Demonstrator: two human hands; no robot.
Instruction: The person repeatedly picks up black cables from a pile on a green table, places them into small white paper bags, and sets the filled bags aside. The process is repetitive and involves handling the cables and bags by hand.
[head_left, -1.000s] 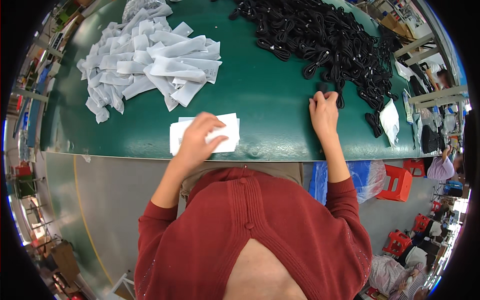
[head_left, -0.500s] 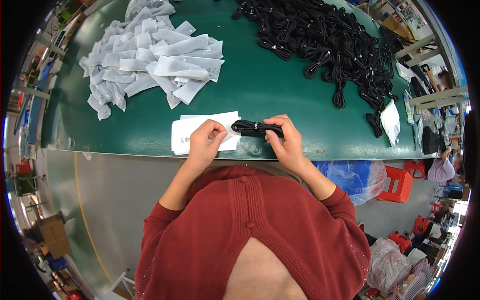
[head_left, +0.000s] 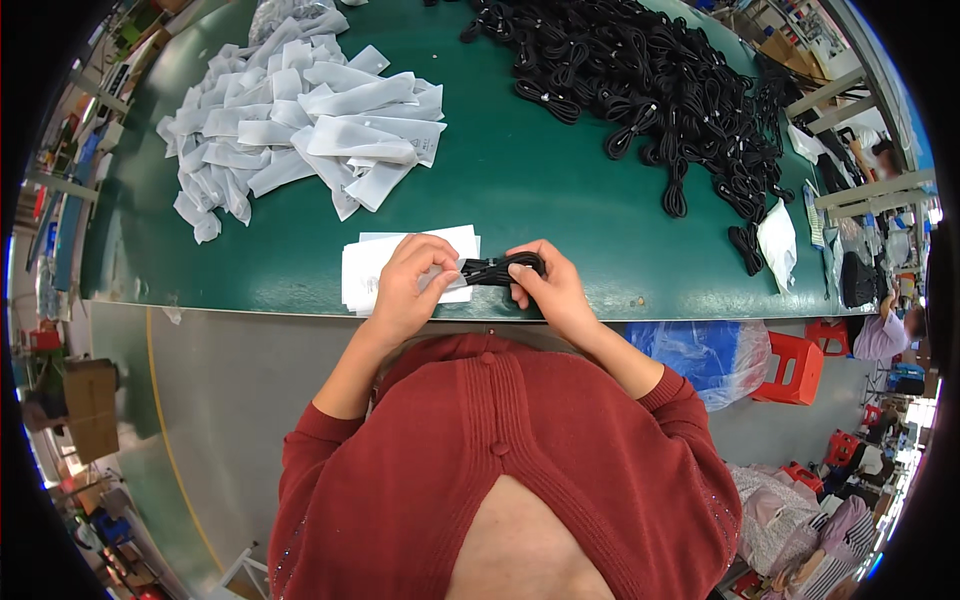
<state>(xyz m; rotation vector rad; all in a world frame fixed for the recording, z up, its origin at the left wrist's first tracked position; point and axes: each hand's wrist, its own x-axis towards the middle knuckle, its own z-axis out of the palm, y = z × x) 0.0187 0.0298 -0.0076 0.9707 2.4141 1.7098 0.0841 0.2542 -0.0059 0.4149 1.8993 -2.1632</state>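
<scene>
- In the head view, a stack (head_left: 362, 280) of flat white bags lay at the near edge of the green table (head_left: 540, 170); its bags overlapped unevenly, some corners jutting out.
- The left hand (head_left: 408, 282) was over the right part of the stack; its thumb and fingers were pinched together on the right edge of the top bag (head_left: 384, 252).
- The right hand (head_left: 552, 290) was just right of the stack; it grasped a bundled black cable (head_left: 512, 268), thumb on the near side, fingers curled round the far side.
- The cable lay across the right edge of the stack, its loops bunched sideways; its left end met the left fingertips at the edge of the top bag; how far that end went inside, one could not tell.
- Beyond the stack and to its left spread a loose bag pile (head_left: 300, 125), greyish white, many pieces overlapping.
- Beyond the stack and well to its right was a large cable heap (head_left: 640, 85), all black bundles; a white packet (head_left: 779, 245) lay at its near end, far right of the stack.
- Below table height, right of the stack, were a blue sheet (head_left: 680, 350) under clear plastic and a red stool (head_left: 790, 368); a brown carton (head_left: 92, 405) stood far to its left.
</scene>
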